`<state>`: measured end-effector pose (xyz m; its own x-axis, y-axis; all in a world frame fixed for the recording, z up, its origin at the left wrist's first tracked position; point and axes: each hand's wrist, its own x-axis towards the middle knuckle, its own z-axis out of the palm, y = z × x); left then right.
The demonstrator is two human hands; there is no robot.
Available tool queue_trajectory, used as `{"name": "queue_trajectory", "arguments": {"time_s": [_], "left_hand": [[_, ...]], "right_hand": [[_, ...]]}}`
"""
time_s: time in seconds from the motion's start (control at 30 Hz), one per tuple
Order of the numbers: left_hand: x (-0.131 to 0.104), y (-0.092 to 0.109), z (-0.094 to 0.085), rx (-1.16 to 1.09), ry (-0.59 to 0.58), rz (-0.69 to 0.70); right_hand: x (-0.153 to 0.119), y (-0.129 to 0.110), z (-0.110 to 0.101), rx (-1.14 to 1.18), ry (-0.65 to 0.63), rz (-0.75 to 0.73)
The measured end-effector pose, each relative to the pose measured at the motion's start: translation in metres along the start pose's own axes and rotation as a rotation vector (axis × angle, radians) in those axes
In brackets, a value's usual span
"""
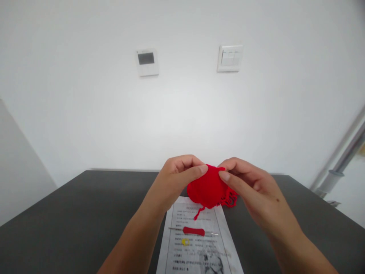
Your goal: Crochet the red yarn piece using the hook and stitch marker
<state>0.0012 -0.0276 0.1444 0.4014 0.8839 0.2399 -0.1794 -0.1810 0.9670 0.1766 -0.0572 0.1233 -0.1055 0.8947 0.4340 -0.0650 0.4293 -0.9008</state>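
Observation:
A piece of red crochet work [210, 188] is held up between both hands above the far end of a printed sheet. My left hand [182, 177] pinches its upper left edge between thumb and fingers. On the other side, my right hand [248, 182] grips the upper right edge the same way. A short yarn tail hangs from the bottom over the paper. Loose red yarn [230, 198] lies bunched behind it, partly hidden. Nearer to me, a crochet hook [194, 231] with a red handle rests across the sheet, beside a small yellow stitch marker [185, 242].
The printed paper [171, 258] lies on a dark table [71, 220] that meets a white wall. A thermostat panel [147, 62] and a light switch [229, 58] are mounted on the wall. A grey pipe [346, 156] stands at the right.

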Motion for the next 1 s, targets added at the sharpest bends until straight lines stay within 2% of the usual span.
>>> {"name": "queue_trajectory", "arguments": {"time_s": [0.33, 0.57, 0.77, 1.0], "left_hand": [[-0.0026, 0.0009, 0.0002, 0.169, 0.034, 0.059], [-0.0027, 0.0001, -0.0007, 0.079, -0.008, 0.064], [-0.0046, 0.0032, 0.0016, 0.162, 0.041, 0.092], [-0.0032, 0.0035, 0.0019, 0.191, 0.030, 0.107]], "right_hand": [[0.0030, 0.0005, -0.0025, -0.039, -0.013, 0.021], [0.0014, 0.0007, -0.0030, 0.015, -0.015, 0.003], [0.0021, -0.0062, -0.0001, 0.000, -0.010, 0.014], [0.0018, -0.0052, -0.0020, 0.012, -0.008, 0.019]]}}
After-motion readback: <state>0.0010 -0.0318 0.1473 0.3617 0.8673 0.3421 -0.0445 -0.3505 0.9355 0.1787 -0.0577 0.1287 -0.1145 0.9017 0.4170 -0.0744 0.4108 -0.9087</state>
